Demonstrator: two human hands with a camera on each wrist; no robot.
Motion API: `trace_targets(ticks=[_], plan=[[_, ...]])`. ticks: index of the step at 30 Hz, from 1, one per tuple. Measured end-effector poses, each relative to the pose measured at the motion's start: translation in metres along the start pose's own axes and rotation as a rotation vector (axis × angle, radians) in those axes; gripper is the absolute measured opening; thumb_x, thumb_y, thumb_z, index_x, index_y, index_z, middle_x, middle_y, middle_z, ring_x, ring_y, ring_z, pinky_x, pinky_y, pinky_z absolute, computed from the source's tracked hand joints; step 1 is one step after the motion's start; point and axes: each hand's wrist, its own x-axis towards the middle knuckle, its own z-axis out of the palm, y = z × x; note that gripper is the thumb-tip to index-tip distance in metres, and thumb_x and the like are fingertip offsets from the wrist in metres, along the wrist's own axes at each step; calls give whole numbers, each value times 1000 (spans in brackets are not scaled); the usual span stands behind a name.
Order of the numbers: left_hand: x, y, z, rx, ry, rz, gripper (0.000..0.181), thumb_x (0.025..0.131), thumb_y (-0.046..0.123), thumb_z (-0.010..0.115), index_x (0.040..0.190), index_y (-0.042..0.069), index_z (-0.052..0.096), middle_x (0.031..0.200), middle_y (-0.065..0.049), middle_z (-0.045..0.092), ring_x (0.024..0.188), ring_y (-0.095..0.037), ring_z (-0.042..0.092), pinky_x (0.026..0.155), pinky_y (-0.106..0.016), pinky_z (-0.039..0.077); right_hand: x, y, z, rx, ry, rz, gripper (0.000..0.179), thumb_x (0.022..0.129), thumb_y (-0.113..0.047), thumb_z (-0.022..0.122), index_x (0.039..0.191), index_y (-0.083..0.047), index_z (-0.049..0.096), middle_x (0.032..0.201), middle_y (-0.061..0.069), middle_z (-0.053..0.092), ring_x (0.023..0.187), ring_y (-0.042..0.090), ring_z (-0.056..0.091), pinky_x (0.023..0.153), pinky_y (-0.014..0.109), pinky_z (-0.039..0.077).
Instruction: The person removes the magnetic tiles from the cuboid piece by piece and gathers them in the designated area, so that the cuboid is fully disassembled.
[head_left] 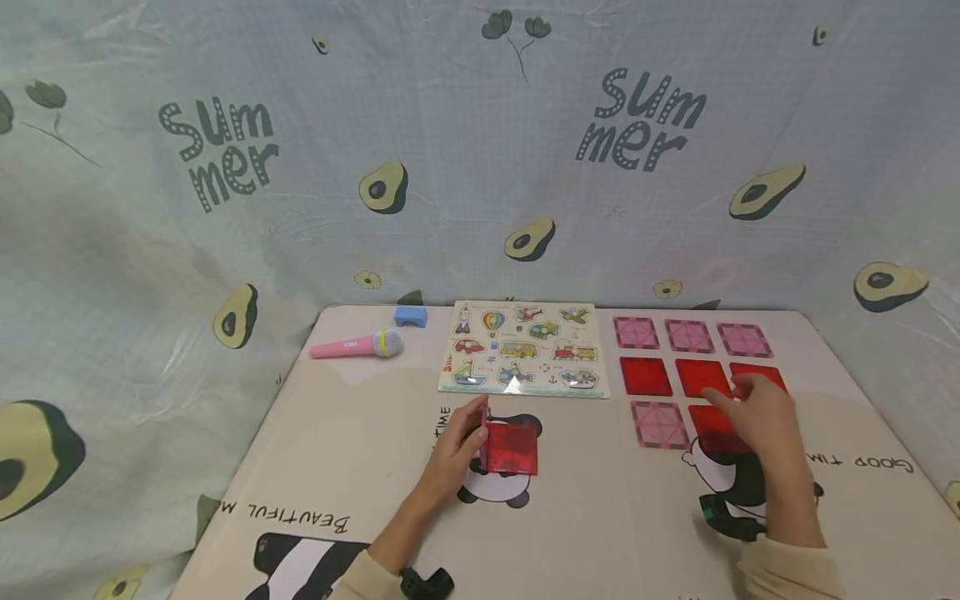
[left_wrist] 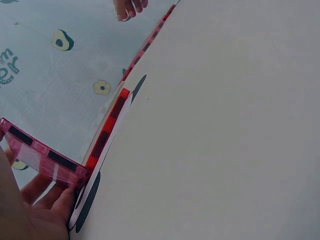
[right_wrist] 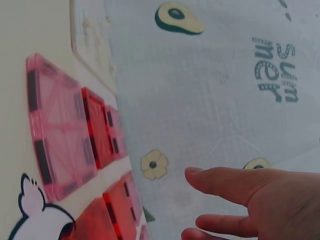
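My left hand (head_left: 450, 450) holds a pink magnetic tile (left_wrist: 46, 152) up on its edge. In the head view this tile shows only as a thin strip. It stands along the left side of a red magnetic tile (head_left: 513, 449), which lies flat on the panda print. My right hand (head_left: 765, 417) hovers over the right end of a grid of flat magnetic tiles, its fingers extended and holding nothing in the right wrist view. Under it are a red tile (head_left: 716, 427) and another red tile (head_left: 765, 375), both partly covered by the hand.
Pink tiles (head_left: 635, 332) form the grid's back row, with a red tile (head_left: 646, 377) and a pink tile (head_left: 659, 425) at its left. A picture puzzle board (head_left: 491, 367), pink toy microphone (head_left: 352, 346) and blue block (head_left: 410, 317) lie toward the back. A printed curtain (head_left: 465, 125) hangs behind.
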Motion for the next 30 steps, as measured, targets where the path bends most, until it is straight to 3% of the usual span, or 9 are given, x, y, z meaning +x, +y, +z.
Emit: trace_targets(ticks=[6,13,21,30], plan=[[-1,0,0,-5,0,-3,50,104,20,46,154,20,38,146,-17,50,133,-35,53,112,-39,48,-6,-15,6,22,9,-131,77,94,-42,66,139,15,42,131,38,50,108,51,53,87,61,57],[-1,2,0,-5,1,6,51,104,20,46,154,18,37,145,-19,50,131,-35,54,111,-35,48,-11,-35,15,43,25,-221,74,91,-42,70,138,10,48,115,30,57,92,35,56,68,44,62],[0,2,0,-10,-4,20,52,104,19,46,154,14,36,145,-20,49,132,-36,54,110,-30,47,-17,-56,26,63,-17,-294,73,90,-38,72,142,7,46,132,31,55,110,45,58,85,55,60],[0,0,0,-9,-3,6,51,104,20,46,154,15,36,146,-17,50,132,-35,53,111,-35,48,-25,-77,42,76,-86,-302,74,89,-35,73,144,4,44,134,27,54,110,41,59,88,53,60]])
